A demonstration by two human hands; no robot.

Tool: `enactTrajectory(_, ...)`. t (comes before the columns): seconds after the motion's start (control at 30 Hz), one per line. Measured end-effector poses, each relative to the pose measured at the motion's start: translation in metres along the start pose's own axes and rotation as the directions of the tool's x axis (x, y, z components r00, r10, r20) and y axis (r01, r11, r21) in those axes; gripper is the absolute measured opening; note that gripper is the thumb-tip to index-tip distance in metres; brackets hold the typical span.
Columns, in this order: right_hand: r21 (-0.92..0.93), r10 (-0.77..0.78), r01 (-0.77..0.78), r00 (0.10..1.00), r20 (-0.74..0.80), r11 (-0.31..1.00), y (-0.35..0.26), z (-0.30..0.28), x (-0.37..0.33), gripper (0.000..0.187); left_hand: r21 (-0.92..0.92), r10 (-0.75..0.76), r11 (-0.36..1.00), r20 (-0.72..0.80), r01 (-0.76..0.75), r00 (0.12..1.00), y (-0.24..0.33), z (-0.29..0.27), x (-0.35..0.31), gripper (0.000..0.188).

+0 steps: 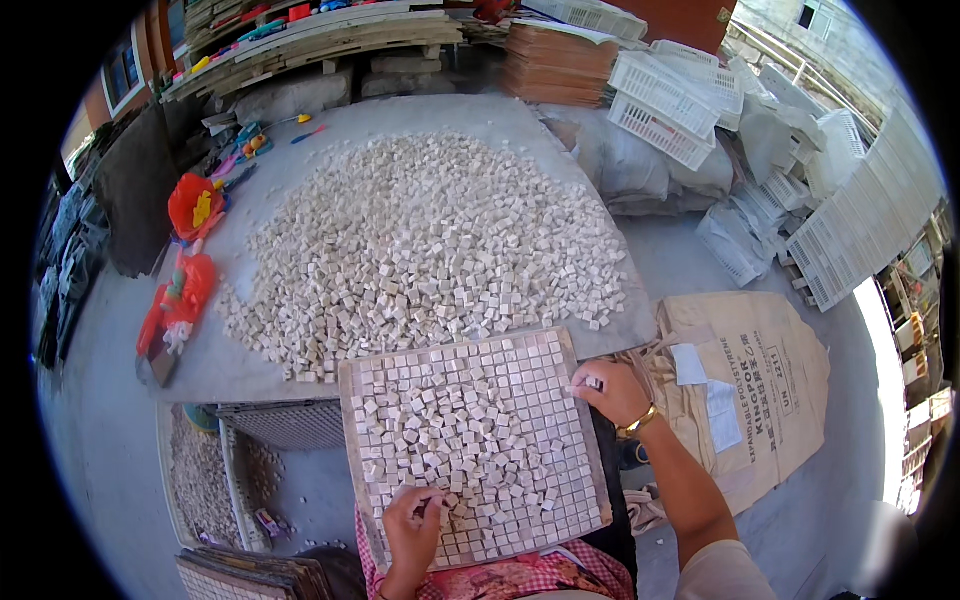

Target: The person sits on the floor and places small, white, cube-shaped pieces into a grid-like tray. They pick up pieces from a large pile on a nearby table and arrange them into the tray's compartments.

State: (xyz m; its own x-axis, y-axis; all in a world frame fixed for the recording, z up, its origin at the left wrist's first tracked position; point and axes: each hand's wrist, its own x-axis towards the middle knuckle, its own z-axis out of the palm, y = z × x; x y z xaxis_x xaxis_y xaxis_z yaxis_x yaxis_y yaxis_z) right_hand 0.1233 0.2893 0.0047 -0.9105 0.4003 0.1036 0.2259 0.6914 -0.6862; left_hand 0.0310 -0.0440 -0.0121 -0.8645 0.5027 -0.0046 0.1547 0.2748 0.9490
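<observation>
Off-white cubes (450, 415) lay in a loose heap over the middle of a square grid tray (450, 350), which sat at the near edge of a grey table, above the person's pink checked cloth (490, 580). Along the tray's right side, pieces sat flat in neat rows, while those in the heap tilted and overlapped. The left hand (412, 525) was at the tray's lower left, its fingers curled down among the cubes; whether they gripped one could not be told. The right hand (612, 390), with a gold-coloured band (637, 422) at its wrist, was at the upper right edge of the tray, its thumb and fingers closed on a small pale piece (595, 382). Beyond the tray, a much larger heap of similar cubes (430, 240) spread across the grey table (350, 115), with red plastic things (195, 280) at its left edge. A beige printed sack (790, 390) lay to the right of the tray, and a pale crate (238, 480) with more small pieces inside stood to the lower left.
</observation>
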Motion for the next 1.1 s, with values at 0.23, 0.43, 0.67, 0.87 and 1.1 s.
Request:
enactTrajectory(0.23,0.014,-0.11,0.11,0.994,-0.004,0.994,0.012,0.008,-0.006,0.011,-0.052,-0.069,0.996,0.021,0.07,0.997,0.001,0.002,0.003,0.009)
enactTrajectory(0.43,-0.096,-0.184,0.175,0.977,-0.103,0.98,0.011,0.02,-0.009,0.009,-0.059,-0.061,0.996,0.04,0.063,0.997,0.008,0.009,0.004,0.008)
enactTrajectory(0.67,-0.092,-0.2,0.192,0.976,-0.091,0.977,0.014,0.019,-0.008,0.007,-0.021,-0.056,0.998,0.094,0.058,0.994,0.014,0.018,0.003,0.008)
enactTrajectory(0.87,-0.013,-0.201,0.201,0.978,-0.059,0.98,0.01,0.011,-0.003,0.009,-0.001,-0.055,0.998,0.112,0.056,0.992,0.032,0.016,-0.001,0.008)
enactTrajectory(1.1,0.103,-0.145,0.136,0.985,0.09,0.985,-0.013,0.015,-0.032,0.017,-0.183,-0.156,0.966,0.158,0.184,0.975,0.024,0.012,-0.01,0.017)
